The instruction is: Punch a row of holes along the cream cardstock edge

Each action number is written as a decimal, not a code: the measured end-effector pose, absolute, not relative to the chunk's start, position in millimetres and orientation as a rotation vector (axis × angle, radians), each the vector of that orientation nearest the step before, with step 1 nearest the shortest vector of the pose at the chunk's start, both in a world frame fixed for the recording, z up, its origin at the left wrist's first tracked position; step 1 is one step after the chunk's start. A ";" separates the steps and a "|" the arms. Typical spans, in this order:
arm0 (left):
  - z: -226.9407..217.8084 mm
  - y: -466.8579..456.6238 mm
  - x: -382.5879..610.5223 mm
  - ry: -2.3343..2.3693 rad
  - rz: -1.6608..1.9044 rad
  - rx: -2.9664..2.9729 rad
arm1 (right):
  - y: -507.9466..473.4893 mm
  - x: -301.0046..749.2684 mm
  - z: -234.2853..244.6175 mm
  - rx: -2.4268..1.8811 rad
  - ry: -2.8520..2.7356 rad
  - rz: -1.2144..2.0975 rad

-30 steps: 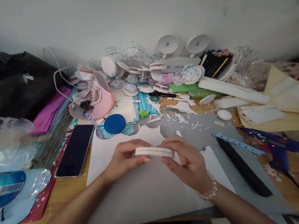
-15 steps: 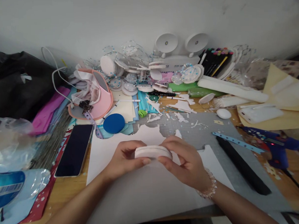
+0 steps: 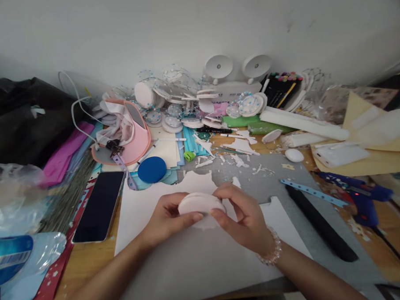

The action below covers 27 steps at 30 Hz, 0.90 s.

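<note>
Between my two hands is a stack of white round discs (image 3: 201,204), held tilted so that part of the top face and the layered rim show. My left hand (image 3: 169,216) pinches its left edge, thumb along the near rim. My right hand (image 3: 241,219), with a beaded bracelet (image 3: 271,248) at the wrist, grips the right edge with thumb and fingers. Under both hands lies a large white sheet (image 3: 178,266) with scalloped cutouts along its far edge. A blue disc (image 3: 152,169) rests beyond my left hand.
At left are a phone (image 3: 99,206), a plastic bottle (image 3: 22,255) and a pink visor (image 3: 138,139). White scraps (image 3: 238,146) litter the grey mat (image 3: 270,169). A black long-handled object (image 3: 322,224) and a blue glue gun (image 3: 361,194) lie at right. White disc ornaments (image 3: 184,97) crowd the back.
My hands have tilted the disc stack, so more of its top face shows. Both hands keep their hold. The view has shifted slightly.
</note>
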<state>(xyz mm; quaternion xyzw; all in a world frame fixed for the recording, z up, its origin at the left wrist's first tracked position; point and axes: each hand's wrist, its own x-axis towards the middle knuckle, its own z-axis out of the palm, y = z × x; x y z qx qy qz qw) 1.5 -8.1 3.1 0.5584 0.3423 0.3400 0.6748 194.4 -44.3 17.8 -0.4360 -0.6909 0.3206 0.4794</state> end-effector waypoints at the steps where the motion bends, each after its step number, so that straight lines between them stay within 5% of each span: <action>1: 3.5 -8.6 1.3 0.776 0.735 1.259 | -44.1 194.6 18.3 -1.064 -1.685 0.790; 27: 11.8 -5.2 4.7 0.643 0.742 1.408 | -43.1 196.8 21.7 -0.901 -1.785 0.701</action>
